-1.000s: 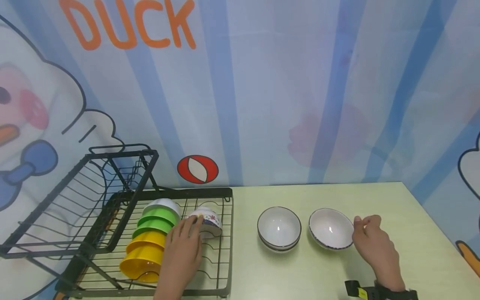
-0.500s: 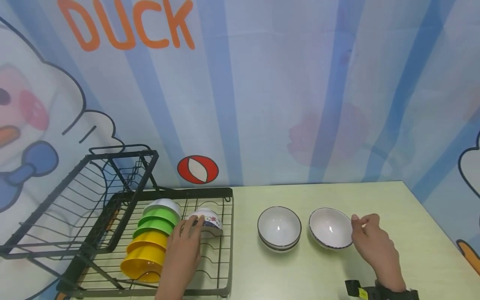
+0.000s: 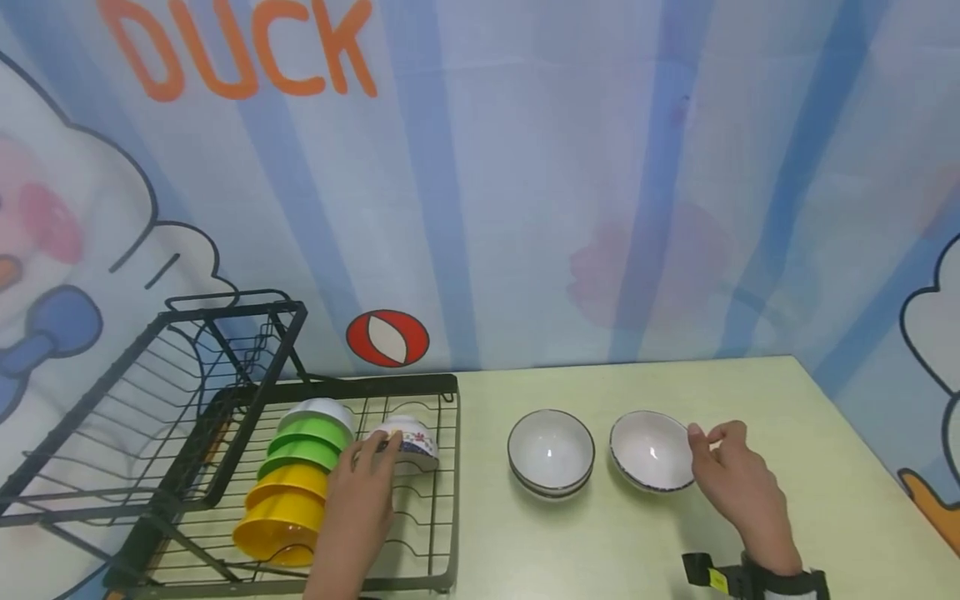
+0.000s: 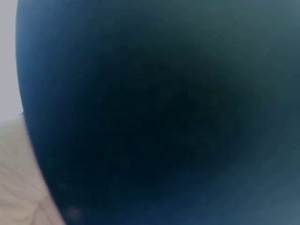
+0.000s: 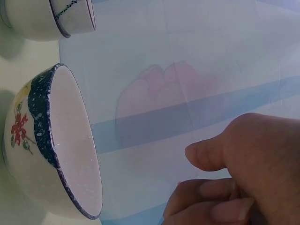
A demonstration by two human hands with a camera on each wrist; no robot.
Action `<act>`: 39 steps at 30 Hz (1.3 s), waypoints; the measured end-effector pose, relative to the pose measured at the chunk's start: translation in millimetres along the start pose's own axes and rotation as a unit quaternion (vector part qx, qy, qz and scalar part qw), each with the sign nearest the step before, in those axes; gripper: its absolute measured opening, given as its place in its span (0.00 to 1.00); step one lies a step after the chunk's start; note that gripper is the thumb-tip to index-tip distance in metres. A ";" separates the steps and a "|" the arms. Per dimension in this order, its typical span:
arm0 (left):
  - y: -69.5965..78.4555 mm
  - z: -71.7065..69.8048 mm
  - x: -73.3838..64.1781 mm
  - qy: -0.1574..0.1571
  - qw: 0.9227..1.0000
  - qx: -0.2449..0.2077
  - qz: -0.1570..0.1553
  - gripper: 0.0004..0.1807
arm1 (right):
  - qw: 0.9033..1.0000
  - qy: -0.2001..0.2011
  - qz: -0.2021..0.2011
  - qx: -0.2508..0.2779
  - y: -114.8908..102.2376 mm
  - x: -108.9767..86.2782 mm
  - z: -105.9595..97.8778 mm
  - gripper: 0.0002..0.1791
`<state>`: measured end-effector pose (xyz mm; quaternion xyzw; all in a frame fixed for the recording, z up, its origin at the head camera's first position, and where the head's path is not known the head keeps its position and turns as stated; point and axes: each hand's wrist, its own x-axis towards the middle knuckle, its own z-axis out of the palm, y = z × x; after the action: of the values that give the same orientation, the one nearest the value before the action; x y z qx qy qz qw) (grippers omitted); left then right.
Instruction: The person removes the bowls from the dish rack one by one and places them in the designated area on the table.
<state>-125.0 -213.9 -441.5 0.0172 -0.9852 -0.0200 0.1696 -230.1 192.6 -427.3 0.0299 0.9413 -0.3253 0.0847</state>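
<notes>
The white bowl (image 3: pixel 651 451) with the dark rim sat by itself, mouth up on the worktop (image 3: pixel 570 550), just left of my right fingers (image 3: pixel 729 432). It was round, so it had no long side. Those fingers were loosely bent, with a gap by the thumb, and had hold of nothing. My left fingers (image 3: pixel 367 455) were well away, at a tipped, flowered bowl (image 3: pixel 418 442) on the rack (image 3: pixel 390 386); I couldn't tell if they gripped it.
</notes>
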 end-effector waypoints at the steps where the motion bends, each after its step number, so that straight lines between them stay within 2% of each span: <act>1: -1.0 -0.6 0.0 0.004 1.000 0.003 0.002 0.37 | 1.000 0.000 -0.002 0.002 -0.1 0.3 0.4 0.37; 6: -5.5 -4.3 2.5 0.020 1.000 -0.009 0.014 0.31 | 1.000 0.007 -0.007 0.002 -0.5 -0.2 0.3 0.37; 11: -5.5 -9.9 9.5 0.022 0.999 -0.023 0.020 0.28 | 1.000 0.011 -0.009 0.001 -3.5 0.9 -3.5 0.36; 23: -1.3 -14.1 12.2 -0.005 1.000 -0.006 0.018 0.27 | 1.000 -0.006 -0.012 0.006 -2.8 -2.2 -2.2 0.38; 31: -1.5 -17.2 12.0 -0.040 0.999 -0.005 0.011 0.28 | 1.000 0.002 -0.019 0.004 -2.8 -5.3 0.7 0.37; 39: -2.0 -20.8 13.0 -0.043 0.999 -0.006 0.018 0.26 | 0.999 0.000 -0.032 0.008 -3.9 -8.1 0.5 0.36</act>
<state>-130.3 -217.1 -417.7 -0.0023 -0.9916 -0.0235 0.1273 -222.5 189.3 -423.9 0.0002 0.9391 -0.3356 0.0735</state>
